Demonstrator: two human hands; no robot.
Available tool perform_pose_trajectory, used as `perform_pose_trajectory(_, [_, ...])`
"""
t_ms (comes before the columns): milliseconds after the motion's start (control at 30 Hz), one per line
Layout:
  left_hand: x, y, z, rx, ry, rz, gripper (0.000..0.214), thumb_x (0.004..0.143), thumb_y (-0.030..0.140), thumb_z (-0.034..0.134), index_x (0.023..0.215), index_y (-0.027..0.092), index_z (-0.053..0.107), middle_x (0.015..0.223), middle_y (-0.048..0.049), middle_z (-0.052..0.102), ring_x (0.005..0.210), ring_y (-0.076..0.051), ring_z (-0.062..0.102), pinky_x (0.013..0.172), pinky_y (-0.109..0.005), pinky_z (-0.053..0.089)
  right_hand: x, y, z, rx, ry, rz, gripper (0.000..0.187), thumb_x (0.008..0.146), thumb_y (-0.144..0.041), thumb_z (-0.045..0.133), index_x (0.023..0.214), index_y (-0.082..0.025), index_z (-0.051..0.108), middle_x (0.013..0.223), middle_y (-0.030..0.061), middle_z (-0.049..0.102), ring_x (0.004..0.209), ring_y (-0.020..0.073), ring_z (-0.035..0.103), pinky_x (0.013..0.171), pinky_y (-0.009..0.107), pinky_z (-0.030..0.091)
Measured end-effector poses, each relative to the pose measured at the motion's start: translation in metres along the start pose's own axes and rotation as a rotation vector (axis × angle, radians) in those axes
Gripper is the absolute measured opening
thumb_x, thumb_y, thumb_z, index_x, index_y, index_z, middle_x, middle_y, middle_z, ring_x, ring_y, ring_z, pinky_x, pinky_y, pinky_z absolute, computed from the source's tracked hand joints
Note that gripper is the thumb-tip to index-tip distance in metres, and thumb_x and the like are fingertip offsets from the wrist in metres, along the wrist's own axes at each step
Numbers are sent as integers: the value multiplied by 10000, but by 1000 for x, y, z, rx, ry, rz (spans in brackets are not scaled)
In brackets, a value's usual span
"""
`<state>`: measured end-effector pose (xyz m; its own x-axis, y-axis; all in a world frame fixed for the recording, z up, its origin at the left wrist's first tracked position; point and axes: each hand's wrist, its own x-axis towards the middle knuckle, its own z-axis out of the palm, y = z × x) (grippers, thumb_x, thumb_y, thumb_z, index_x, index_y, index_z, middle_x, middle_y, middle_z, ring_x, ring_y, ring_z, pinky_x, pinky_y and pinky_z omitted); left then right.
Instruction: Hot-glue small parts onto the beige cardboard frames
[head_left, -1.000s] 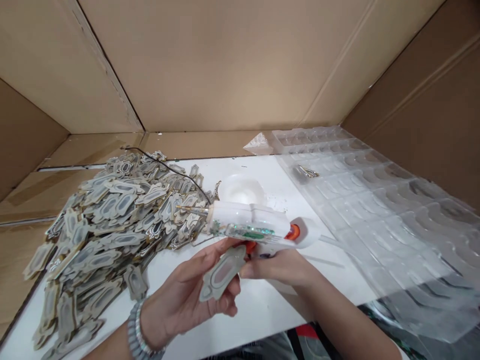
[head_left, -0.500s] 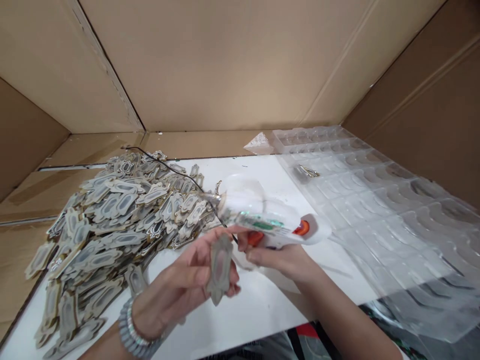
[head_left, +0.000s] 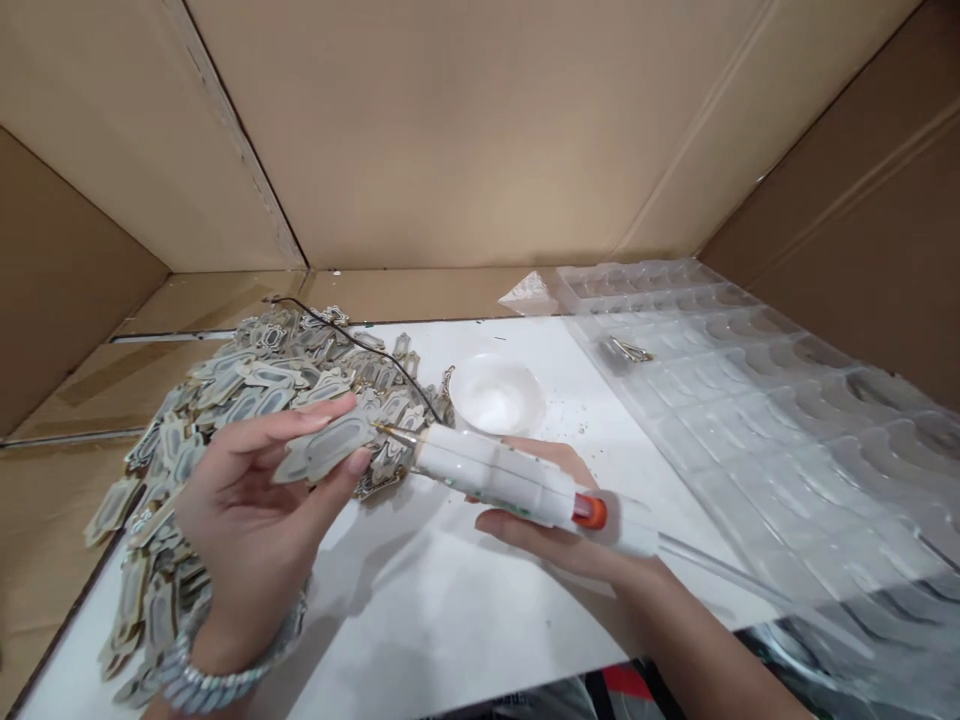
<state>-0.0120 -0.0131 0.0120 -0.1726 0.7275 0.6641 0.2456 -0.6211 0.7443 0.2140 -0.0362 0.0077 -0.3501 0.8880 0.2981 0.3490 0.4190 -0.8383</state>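
My left hand pinches an ornate flat frame piece by its long edges, thumb below and fingers above, its pale oval centre facing up. My right hand is wrapped round a white hot glue gun with an orange part near its rear. A clear glue stick pokes out of the gun's back. The metal nozzle points left and meets, or nearly meets, the right end of the frame piece. Behind my left hand lies a big heap of similar frame pieces.
A white bowl stands behind the gun. Clear plastic trays cover the right side, with small gold metal pieces on one. A black cord crosses the heap. Cardboard walls enclose the white table.
My left hand has moved left and up and turned the frame piece from upright to nearly level. The glue gun has swung so its nozzle is at the piece's end, uncovering the bowl.
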Motion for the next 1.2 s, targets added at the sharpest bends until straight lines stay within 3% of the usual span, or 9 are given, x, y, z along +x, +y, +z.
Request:
perform_pose_trajectory(167, [-2,-1,0,112,-20,145,404,674,47,795,1007,230,657,977,33,739,1000,-134,721,861,-206,614,3,3,3,-6,3,-121,299,883,-367,656,663,-219,519,634,-15,528,559,133,508,506,270,408])
perform_pose_trajectory(567, [0,5,3,120,-11,162,389,669,41,780,984,226,647,977,38,740,980,-129,723,889,-231,623,6,4,6,25,33,-155,364,884,-343,675,636,-206,446,621,-55,455,533,84,411,512,222,371])
perform_pose_trajectory(833, [-1,9,5,196,-7,181,334,692,78,778,961,226,645,988,16,754,943,-176,731,931,-367,626,4,4,6,18,23,-128,338,888,-315,635,639,-213,430,623,-45,454,542,92,419,504,231,355])
perform_pose_trajectory(1200, [-3,10,2,249,-16,189,298,726,81,751,948,248,641,989,4,754,962,-205,729,970,-439,608,4,6,6,9,11,-125,325,834,-203,663,646,-216,398,624,-54,428,543,92,407,513,229,352])
